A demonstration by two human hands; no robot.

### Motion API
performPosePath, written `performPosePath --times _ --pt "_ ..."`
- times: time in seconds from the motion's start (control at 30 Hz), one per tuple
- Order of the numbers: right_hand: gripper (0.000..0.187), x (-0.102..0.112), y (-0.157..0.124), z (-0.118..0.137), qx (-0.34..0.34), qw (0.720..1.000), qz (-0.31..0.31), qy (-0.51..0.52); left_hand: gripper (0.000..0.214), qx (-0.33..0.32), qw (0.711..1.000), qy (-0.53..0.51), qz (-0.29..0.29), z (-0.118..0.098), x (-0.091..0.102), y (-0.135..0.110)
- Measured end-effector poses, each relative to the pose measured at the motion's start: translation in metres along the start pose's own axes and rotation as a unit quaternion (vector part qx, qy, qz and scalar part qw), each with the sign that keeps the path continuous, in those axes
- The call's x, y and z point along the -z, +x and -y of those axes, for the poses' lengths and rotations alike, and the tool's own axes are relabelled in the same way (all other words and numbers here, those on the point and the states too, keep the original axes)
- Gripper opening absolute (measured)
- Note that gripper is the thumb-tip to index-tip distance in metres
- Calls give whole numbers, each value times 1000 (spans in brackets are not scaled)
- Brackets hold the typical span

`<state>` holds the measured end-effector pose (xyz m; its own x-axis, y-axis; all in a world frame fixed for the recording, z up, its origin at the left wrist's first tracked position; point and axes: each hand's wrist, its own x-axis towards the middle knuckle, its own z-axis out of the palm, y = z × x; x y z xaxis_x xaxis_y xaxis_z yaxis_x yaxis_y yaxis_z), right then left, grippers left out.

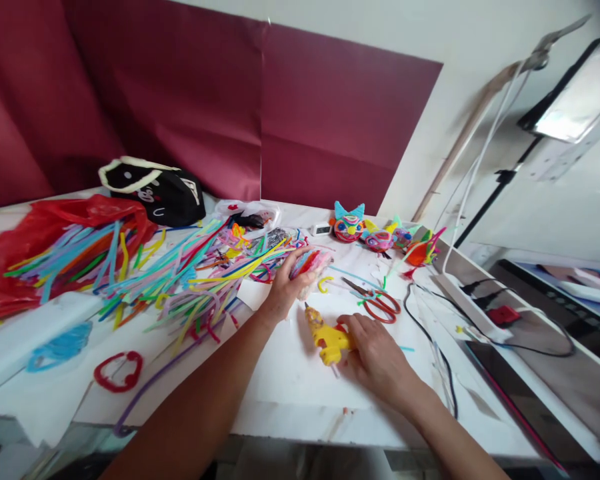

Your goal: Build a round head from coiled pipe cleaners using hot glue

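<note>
My left hand (283,288) is closed around a rounded craft piece (307,264) of striped pipe cleaners in red, blue, pink and white. Just below it, a yellow hot glue gun (334,340) points its dark, stained nozzle up and left toward the piece. The fingers of my right hand (377,350) are curled on the rear of the glue gun. Orange-handled scissors (381,308) lie open-bladed to the right. A small curved yellow pipe cleaner (324,285) rests between the scissors and the craft piece.
Loose pipe cleaners (180,267) heap at left beside a red plastic bag (10,260). Finished pipe-cleaner figures (349,225) stand at the back. A power strip (473,310), black cable (437,347) and dark tablet-like slab (525,407) line the right side. A lamp (580,93) stands above.
</note>
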<state>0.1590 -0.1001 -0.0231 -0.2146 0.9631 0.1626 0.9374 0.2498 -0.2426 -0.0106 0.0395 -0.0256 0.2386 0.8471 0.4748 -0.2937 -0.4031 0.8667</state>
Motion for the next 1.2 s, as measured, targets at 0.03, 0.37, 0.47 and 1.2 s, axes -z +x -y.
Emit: performPosePath --times 0.03,0.37,0.47,1.2 --pt "51 3 -4 -4 -7 999 -19 40 49 -4 1000 4 -3 0 1 0" --pt "17 19 -13 -35 -151 856 -200 452 55 -57 996 63 -16 -7 8 4" --pt "13 21 0 -36 -144 822 -219 505 56 -67 993 101 5 -12 7 2" --pt "21 -7 -18 -61 -116 841 -215 483 54 -152 977 140 60 -32 -1 -4"
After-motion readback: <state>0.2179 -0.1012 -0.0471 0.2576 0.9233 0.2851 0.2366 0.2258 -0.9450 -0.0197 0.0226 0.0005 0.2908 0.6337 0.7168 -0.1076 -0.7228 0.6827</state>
